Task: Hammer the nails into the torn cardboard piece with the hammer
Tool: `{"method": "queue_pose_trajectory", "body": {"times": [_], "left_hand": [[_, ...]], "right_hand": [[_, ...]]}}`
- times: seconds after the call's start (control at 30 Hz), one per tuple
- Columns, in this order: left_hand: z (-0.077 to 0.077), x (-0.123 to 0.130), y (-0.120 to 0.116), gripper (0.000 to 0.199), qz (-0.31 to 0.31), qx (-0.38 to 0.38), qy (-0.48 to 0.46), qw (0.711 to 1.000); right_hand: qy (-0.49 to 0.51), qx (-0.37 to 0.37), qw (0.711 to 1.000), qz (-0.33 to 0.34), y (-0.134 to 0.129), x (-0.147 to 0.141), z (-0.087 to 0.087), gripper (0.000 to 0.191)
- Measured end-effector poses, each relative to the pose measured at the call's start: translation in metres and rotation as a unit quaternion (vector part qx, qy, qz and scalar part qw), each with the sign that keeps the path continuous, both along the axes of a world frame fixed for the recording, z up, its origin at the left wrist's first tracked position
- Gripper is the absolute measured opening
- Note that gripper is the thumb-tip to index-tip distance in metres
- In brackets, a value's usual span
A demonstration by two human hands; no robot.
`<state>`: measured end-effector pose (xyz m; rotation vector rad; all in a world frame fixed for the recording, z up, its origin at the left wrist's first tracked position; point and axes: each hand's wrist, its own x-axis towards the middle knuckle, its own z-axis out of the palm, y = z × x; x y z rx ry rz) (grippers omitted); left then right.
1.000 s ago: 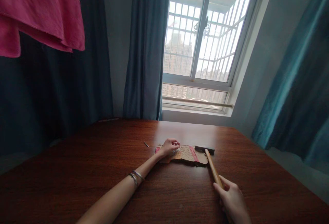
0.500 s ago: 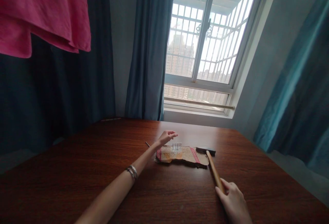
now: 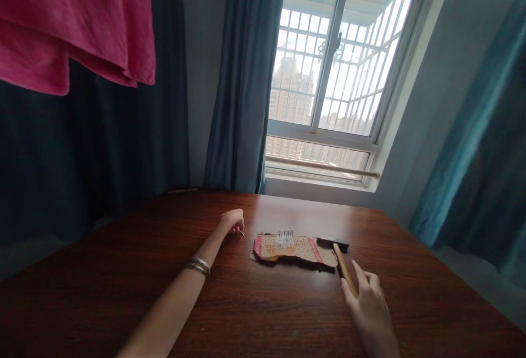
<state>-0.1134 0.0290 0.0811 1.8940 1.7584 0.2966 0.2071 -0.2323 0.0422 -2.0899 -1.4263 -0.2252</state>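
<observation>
My left hand (image 3: 233,220) is closed in a pinch to the left of the board, with a thin dark nail (image 3: 241,233) poking out below the fingers. A flat, ragged-edged piece of board (image 3: 269,249) with a speckled pattern and pink bands lies on the table. Several nails (image 3: 286,236) stand upright in a row near its far edge. At the right, my right hand (image 3: 365,292) loosely holds the wooden handle of a hammer (image 3: 345,271), its index finger lifted off. The hammer's dark head rests by the board's right end.
The brown wooden table (image 3: 246,314) stretches to the wall below a barred window (image 3: 324,73). A pink cloth (image 3: 82,24) hangs at the upper left. Blue curtains (image 3: 236,84) hang on both sides. Another thin object (image 3: 183,189) lies at the table's far left edge.
My left hand has moved left from above the board and taken up the nail that lay beside it. My right hand's fingers have loosened on the hammer handle. The view has shifted slightly.
</observation>
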Motion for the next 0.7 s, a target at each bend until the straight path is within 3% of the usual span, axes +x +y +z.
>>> {"method": "queue_pose_trajectory", "body": {"times": [0.23, 0.4, 0.47, 0.57, 0.7], "left_hand": [[0.003, 0.004, 0.001, 0.032, 0.018, -0.084, 0.057, 0.995], [-0.006, 0.000, 0.009, 0.026, 0.023, -0.104, 0.076, 0.991], [-0.010, -0.001, 0.012, 0.021, 0.013, -0.083, 0.061, 0.995], [-0.010, 0.000, 0.018, 0.013, -0.055, 0.011, -0.001, 0.998], [0.004, 0.014, 0.021, 0.020, -0.163, 0.118, -0.144, 0.969]], "right_hand": [[0.066, 0.065, 0.990, 0.107, 0.039, -0.038, 0.037, 0.043], [0.088, 0.096, 0.980, 0.151, 0.085, -0.053, 0.049, 0.039], [0.113, 0.108, 0.972, 0.175, 0.107, -0.055, 0.050, 0.037], [0.175, 0.117, 0.957, 0.200, 0.135, -0.055, 0.048, 0.033], [0.232, 0.117, 0.938, 0.228, 0.161, -0.058, 0.044, 0.027]]}}
